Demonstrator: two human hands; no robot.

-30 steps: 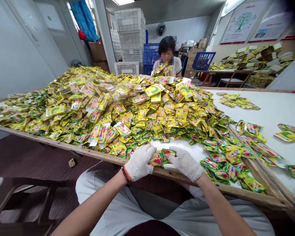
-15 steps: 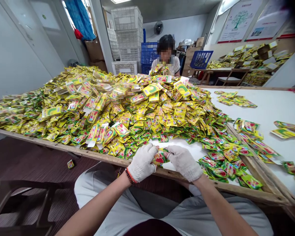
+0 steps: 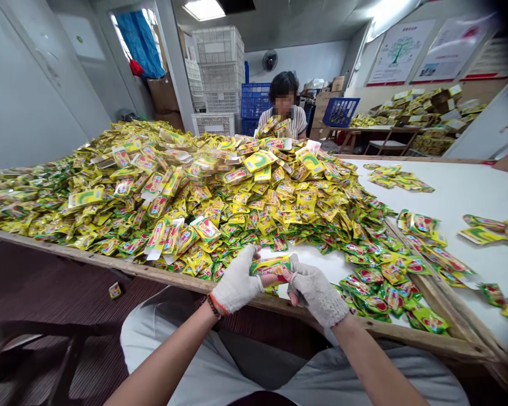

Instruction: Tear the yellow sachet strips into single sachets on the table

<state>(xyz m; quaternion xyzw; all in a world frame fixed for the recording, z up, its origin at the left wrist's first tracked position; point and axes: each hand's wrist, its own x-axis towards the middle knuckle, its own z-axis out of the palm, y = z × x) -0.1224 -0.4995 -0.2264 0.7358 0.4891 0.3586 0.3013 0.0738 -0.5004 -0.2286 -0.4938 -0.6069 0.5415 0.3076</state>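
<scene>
Sachet stack (image 3: 271, 264) rotated level since earlier — above bench (image 3: 406, 334) edge.
Left hand (image 3: 237, 280) and right hand (image 3: 317, 290) pinched its ends.

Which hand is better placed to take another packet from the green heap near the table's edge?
Right, likely: the white-gloved right hand lies beside the green foil packets, while the white-gloved left hand, farther off, grips the yellow-green packet bundle.
</scene>
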